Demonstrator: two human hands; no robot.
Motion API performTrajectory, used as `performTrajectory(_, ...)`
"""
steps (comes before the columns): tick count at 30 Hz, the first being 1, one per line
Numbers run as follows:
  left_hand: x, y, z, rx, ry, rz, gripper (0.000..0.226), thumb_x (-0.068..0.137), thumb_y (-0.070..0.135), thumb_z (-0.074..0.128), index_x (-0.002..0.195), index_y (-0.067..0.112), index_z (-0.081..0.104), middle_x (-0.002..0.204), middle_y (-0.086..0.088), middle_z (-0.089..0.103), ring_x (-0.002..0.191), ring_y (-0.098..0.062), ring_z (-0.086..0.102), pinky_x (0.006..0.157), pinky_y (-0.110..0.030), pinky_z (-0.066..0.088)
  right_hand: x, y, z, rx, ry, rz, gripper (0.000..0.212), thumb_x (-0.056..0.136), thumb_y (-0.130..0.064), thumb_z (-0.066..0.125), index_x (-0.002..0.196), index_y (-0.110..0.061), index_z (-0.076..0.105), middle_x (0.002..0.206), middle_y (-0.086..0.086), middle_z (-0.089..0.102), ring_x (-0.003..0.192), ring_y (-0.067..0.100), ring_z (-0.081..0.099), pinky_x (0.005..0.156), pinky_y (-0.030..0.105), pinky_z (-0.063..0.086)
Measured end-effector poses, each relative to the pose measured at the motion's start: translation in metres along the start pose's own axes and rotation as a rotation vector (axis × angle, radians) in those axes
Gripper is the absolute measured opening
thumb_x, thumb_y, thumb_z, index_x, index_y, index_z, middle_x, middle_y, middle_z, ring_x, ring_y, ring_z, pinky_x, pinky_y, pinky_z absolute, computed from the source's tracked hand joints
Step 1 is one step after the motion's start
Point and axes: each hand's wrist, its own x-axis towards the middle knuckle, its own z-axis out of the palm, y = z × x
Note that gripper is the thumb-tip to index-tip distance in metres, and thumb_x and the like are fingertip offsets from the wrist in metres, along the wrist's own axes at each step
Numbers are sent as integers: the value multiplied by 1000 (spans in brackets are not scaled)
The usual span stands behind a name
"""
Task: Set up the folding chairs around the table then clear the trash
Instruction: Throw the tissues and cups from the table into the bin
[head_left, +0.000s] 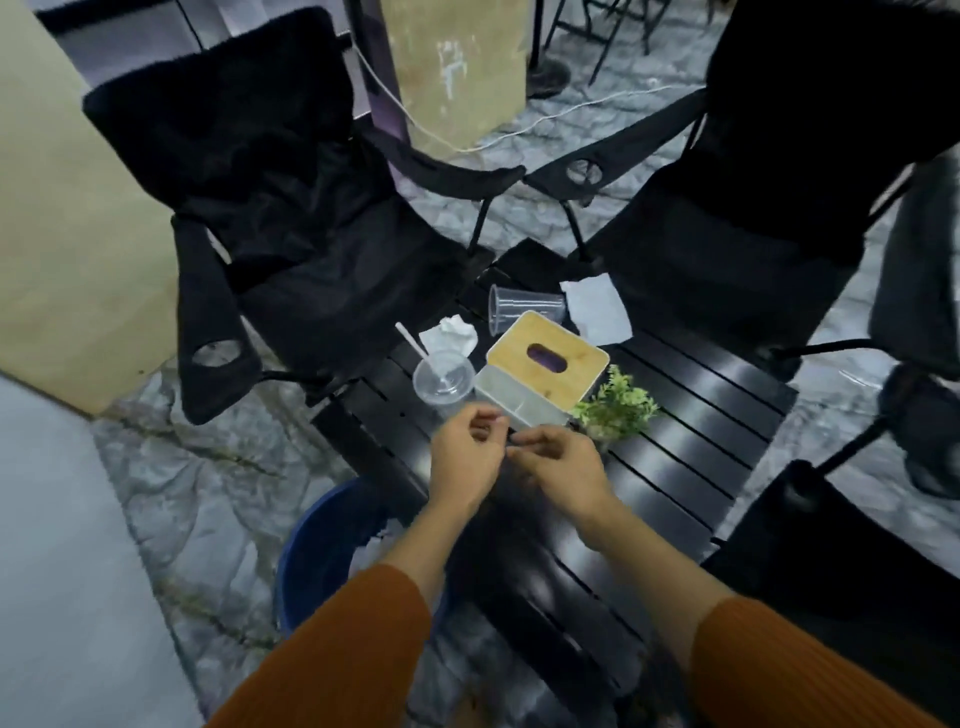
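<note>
Two black folding chairs stand unfolded by the black slatted table (691, 410): one at the far left (291, 218), one at the far right (753, 208). A third black chair's edge (841, 540) shows at the lower right. On the table lie a clear cup with a straw (443, 376), a crumpled tissue (453, 332), a tipped clear cup (524, 307) and a flat white napkin (597, 309). My left hand (465, 457) and my right hand (563, 467) meet over the table's near edge, fingers curled; whether they pinch something small is unclear.
A tissue box with a wooden lid (540, 369) and a small green plant (618, 408) sit mid-table. A blue bin (317, 545) with white trash stands on the floor under my left arm. A beige pillar (457, 67) and a white cable (571, 111) lie behind the chairs.
</note>
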Motion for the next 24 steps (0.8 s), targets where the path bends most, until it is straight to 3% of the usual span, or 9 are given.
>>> performTrajectory(4,34,52,44,14,-27,151,9,85,16,64,92,16,70,89,1,71,82,-13,66,81,-33,56,24,-22,-54,103,193,-65,9,81,-13,73,87,-14,67,74,8,65,63,18,61,60,31,49)
performTrajectory(7,72,77,65,73,-3,210,8,84,18,62,88,19,69,88,1,71,85,-15,66,78,-30,53,53,-26,-90,95,391,-81,10,80,-17,73,89,-14,68,81,8,68,71,18,64,67,33,55)
performTrajectory(12,153,85,90,106,152,76,18,83,17,62,99,12,66,105,-10,65,99,-25,60,88,-34,49,113,-20,-123,41,567,-46,15,83,-16,69,97,-14,65,83,1,66,72,13,62,70,32,55)
performTrajectory(15,201,73,101,139,183,-101,31,79,24,68,106,9,63,110,-13,62,103,-32,59,89,-44,52,154,-15,-130,-76,579,-15,22,85,-14,67,106,-10,63,94,2,63,73,5,57,64,19,45)
performTrajectory(18,237,61,108,227,177,-205,49,79,31,72,121,11,55,125,-12,57,115,-33,53,98,-47,47,201,-6,-132,-217,539,20,25,86,-13,65,110,-12,62,108,5,62,82,15,59,72,26,44)
performTrajectory(21,263,56,118,465,56,39,61,81,27,72,136,19,45,142,-2,46,134,-26,36,110,-44,31,246,2,-132,-355,464,39,30,86,-10,62,116,-16,59,116,7,57,89,19,56,78,30,45)
performTrajectory(24,291,56,132,799,-224,234,72,78,33,74,140,27,39,148,4,41,143,-21,25,119,-45,11,284,7,-131,-577,386,38,40,88,-10,61,127,-20,54,132,6,48,117,25,47,91,39,47)
